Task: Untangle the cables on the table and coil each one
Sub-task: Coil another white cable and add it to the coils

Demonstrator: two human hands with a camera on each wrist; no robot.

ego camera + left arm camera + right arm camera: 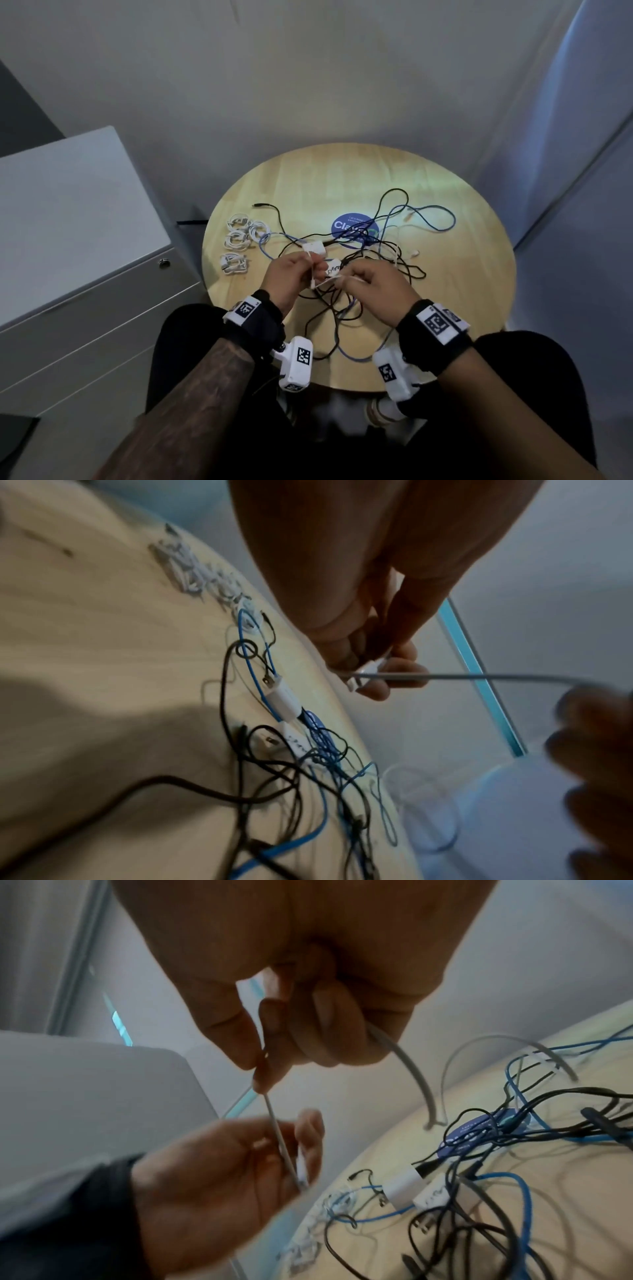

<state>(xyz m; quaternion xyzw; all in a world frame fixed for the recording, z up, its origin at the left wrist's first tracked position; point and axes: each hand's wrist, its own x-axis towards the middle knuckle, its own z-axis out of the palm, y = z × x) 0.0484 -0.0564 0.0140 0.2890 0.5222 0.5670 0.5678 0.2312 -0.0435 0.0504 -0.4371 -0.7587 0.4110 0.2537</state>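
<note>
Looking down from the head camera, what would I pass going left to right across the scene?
Grey cabinet → coiled white cables → left hand → right hand → loop of blue cable at the table's right side.

Each forearm ends in a broad black fabric wrist strap: the left wrist strap (260,318) and the right wrist strap (433,337). A white plate printed with a black square-patterned marker sits on top of each strap. A white plastic camera housing (295,363) juts from the inner side of the left strap, with black markers on its faces; a similar white housing (394,375) hangs from the right strap. The left forearm (205,387) bears dark tattoo work. Black trousers (191,329) cover both thighs.
</note>
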